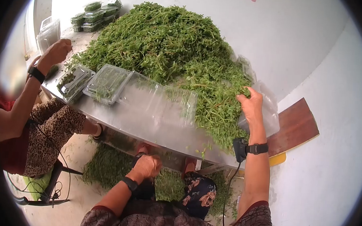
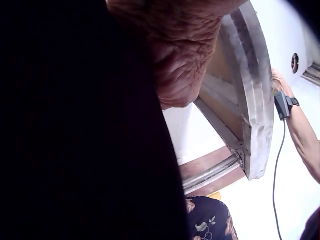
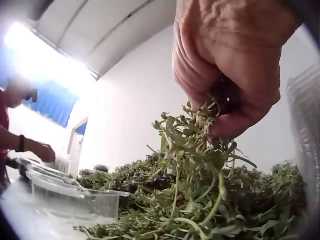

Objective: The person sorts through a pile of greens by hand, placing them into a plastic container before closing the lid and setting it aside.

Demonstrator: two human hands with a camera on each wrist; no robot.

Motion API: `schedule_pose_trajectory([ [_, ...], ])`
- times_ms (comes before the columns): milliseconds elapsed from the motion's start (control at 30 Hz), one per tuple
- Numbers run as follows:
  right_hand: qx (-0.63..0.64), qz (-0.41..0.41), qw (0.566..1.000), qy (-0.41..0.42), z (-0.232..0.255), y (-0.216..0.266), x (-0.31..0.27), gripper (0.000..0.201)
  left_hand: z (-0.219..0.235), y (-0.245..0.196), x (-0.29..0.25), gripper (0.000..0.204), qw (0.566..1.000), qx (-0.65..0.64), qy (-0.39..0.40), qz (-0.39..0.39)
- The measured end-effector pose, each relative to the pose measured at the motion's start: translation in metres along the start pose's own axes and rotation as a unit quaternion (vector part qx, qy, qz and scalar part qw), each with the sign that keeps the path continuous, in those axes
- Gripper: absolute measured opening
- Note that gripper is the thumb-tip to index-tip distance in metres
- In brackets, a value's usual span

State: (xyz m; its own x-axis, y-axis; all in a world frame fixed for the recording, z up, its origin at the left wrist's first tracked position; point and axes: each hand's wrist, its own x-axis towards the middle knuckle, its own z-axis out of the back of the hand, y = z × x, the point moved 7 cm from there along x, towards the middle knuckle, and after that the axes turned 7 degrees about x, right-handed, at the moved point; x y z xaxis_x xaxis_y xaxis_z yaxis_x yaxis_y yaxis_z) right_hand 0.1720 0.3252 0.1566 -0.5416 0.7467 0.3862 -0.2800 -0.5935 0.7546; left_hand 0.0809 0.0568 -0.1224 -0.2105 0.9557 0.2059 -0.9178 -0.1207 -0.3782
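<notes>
The right hand (image 1: 252, 104) is over the right part of a large pile of leafy greens (image 1: 168, 38). In the right wrist view, thumb and fingers of this hand (image 3: 235, 65) pinch a bunch of sprigs (image 3: 192, 140) above other greens. Below the table's front edge, over the lap, is the left hand (image 1: 147, 166), its fingers bent inward; whether it holds anything is hidden. Only part of this hand (image 2: 182, 55) shows in the left wrist view. An empty clear container (image 1: 161, 99) lies unfolded at the front of the pile, beside a closed one (image 1: 106, 84) with greens inside.
At the left, another person's hand (image 1: 57, 51) is near an open container (image 1: 74, 83). Filled boxes (image 1: 94, 16) are stacked at the back left, with clear containers (image 1: 49, 34) nearby. More clear containers (image 1: 265, 109) stand right of the pile. Greens (image 1: 106, 164) lie below the metal table (image 1: 127, 120).
</notes>
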Motion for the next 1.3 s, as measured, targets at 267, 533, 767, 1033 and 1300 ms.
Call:
schedule_pose_trajectory([
  [267, -0.157, -0.050, 0.984, 0.064, -0.017, -0.006, -0.037, 0.063, 0.001, 0.006, -0.007, 0.012, 1.000, -0.001, -0.029, 0.009],
  [533, -0.333, 0.020, 0.934, 0.130, -0.058, 0.000, -0.057, 0.079, -0.002, 0.008, -0.003, 0.012, 0.999, 0.004, -0.020, 0.025],
  [767, -0.351, 0.157, 0.921, 0.055, -0.059, -0.006, -0.047, 0.034, 0.001, 0.009, -0.005, 0.012, 0.999, 0.000, -0.012, 0.036],
  [1033, -0.068, 0.032, 0.994, -0.075, -0.004, -0.020, -0.024, 0.046, 0.008, 0.005, -0.003, 0.014, 0.999, 0.000, -0.037, 0.018],
  [1300, 0.306, -0.074, 0.945, -0.087, 0.000, -0.003, -0.032, 0.037, -0.002, 0.007, -0.001, 0.014, 1.000, 0.009, -0.018, 0.019],
])
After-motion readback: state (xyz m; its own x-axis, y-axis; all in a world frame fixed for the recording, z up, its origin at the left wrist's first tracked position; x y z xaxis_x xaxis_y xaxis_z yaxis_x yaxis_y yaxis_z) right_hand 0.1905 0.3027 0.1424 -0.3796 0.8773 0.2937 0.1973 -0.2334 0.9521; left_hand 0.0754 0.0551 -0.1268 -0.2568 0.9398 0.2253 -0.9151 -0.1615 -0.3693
